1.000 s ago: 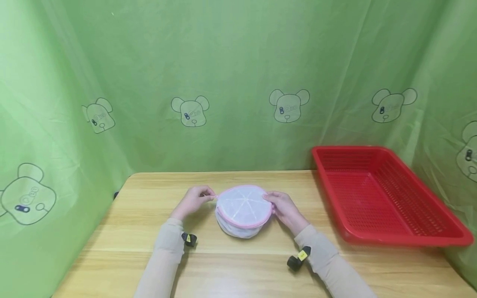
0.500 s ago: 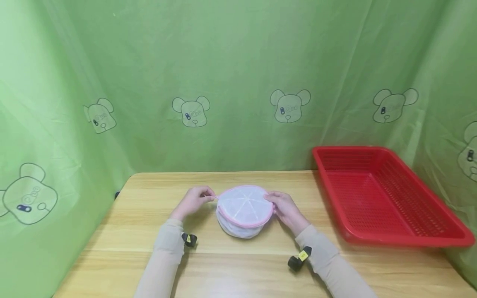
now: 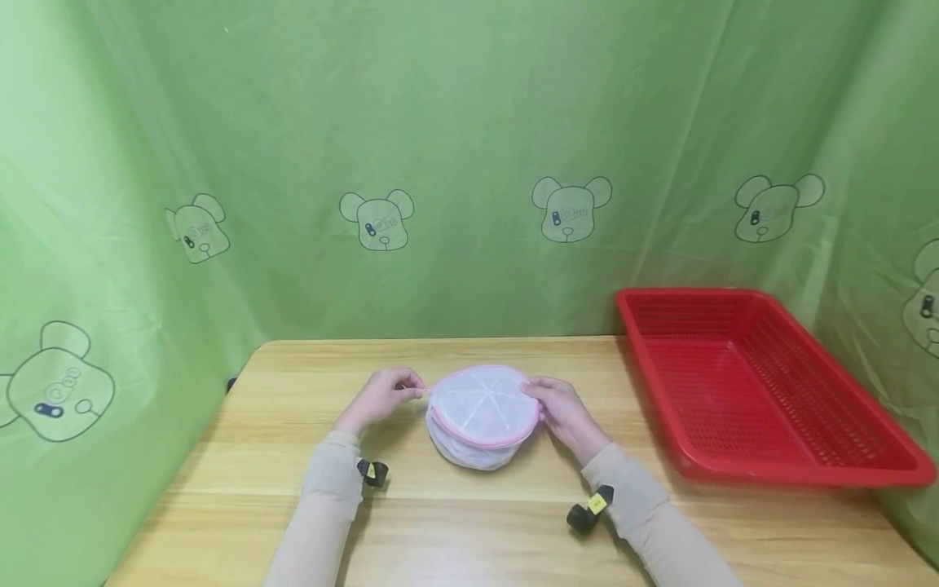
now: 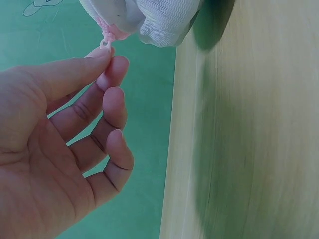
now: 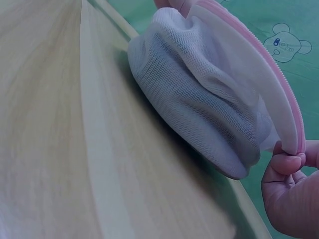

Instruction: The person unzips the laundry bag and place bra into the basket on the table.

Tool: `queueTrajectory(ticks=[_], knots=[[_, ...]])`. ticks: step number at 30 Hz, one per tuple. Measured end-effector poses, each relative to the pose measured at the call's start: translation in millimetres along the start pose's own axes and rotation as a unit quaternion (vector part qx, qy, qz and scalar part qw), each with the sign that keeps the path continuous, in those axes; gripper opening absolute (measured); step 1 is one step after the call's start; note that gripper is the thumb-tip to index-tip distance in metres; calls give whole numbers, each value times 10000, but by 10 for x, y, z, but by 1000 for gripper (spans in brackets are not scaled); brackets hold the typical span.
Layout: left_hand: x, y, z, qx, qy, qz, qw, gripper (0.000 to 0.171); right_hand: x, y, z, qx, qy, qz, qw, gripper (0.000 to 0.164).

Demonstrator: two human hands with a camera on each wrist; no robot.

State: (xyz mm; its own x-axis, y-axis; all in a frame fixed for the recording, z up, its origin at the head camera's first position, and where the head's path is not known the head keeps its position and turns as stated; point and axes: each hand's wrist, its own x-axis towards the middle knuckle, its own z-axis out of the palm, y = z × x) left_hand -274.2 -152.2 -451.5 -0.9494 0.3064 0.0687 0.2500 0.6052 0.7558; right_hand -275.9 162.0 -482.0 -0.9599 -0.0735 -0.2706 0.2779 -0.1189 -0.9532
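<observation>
A round white mesh laundry bag [image 3: 469, 453] with a pink zipper along its rim [image 5: 279, 74] stands low and creased over the middle of the table. Its flat top shows pale lines meeting at the centre. On the left, my left hand [image 3: 381, 397] pinches the small pale zipper pull [image 4: 105, 45] between thumb and forefinger, the other fingers loosely bent. My right hand [image 3: 561, 412] grips the opposite side of the rim, thumb on top. In the right wrist view, my right thumb [image 5: 286, 163] presses against the end of the pink edge.
A large red plastic basket [image 3: 663, 408] with slotted walls stands at the right of the wooden table [image 3: 455, 538]. Green curtains [image 3: 469, 106] with bear-head prints enclose the back and both sides. Each sleeve carries a small black wrist camera [image 3: 372, 472].
</observation>
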Motion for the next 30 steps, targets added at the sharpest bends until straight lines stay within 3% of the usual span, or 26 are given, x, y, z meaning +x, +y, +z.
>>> queueTrajectory(ticks=[9,17,30], knots=[[-19,30,-20,51,-218,42,9997,6,4,-3,7,-12,156,-74,9998,17],[-49,52,-53,104,-460,95,9988,5,-18,-13,38,-114,215,-172,9996,26],[-82,59,-83,-22,-880,104,9961,8,-48,-21,61,-78,448,-218,9987,13]])
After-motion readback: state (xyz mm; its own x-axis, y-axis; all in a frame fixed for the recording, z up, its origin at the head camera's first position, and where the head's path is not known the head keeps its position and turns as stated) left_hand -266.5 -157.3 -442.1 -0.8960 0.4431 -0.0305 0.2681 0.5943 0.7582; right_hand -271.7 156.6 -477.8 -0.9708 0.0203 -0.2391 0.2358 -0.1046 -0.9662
